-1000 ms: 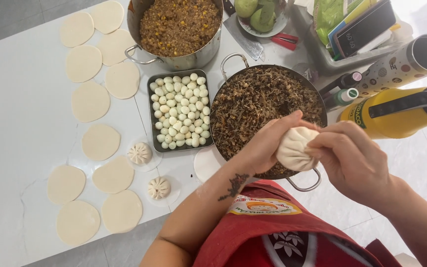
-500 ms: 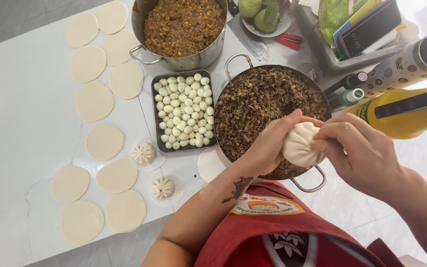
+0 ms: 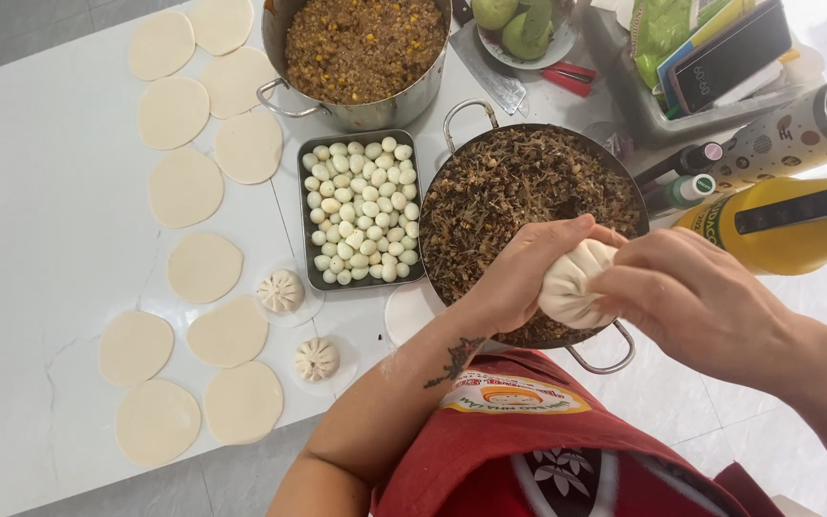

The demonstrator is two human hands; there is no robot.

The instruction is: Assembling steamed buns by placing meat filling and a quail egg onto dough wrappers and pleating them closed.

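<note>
A: Where's the bun?

B: The bun (image 3: pixel 571 284) is held in the air at 5 o'clock of the big pan (image 3: pixel 528 206), over its near rim. Both hands are on it.

A: Grip state?

B: The left hand (image 3: pixel 519 278) cups it from 9 o'clock, fingers curled round the body and closed on the dough. The right hand (image 3: pixel 696 302) comes in from 3 o'clock, fingertips pinched shut on the bun's upper edge. The palm sides are hidden, so I can't tell how much contact there is underneath.

A: Handling?

B: My read: soft, light and easily dented. Raw dough over filling, so it's likely tacky and tears if pulled hard. Support the round belly in a cupped palm and work only the gathered rim with the fingertips.

A: Orientation?

B: Roughly round, so the long axis is weak. The gathered end looks tipped toward 2 o'clock, under the right fingers; the opening itself is hidden.

A: Surroundings?

B: Tray of small white eggs (image 3: pixel 361 211) at 9 o'clock of the pan. Pot of brown filling (image 3: pixel 361 48) at 12 o'clock of the tray. Flat dough rounds (image 3: pixel 203 268) run down the white table (image 3: pixel 40 239) on the left. Two finished pleated buns (image 3: pixel 281 290) sit at 7 o'clock of the tray. Yellow bottle (image 3: pixel 777 225) at 3 o'clock.
</note>
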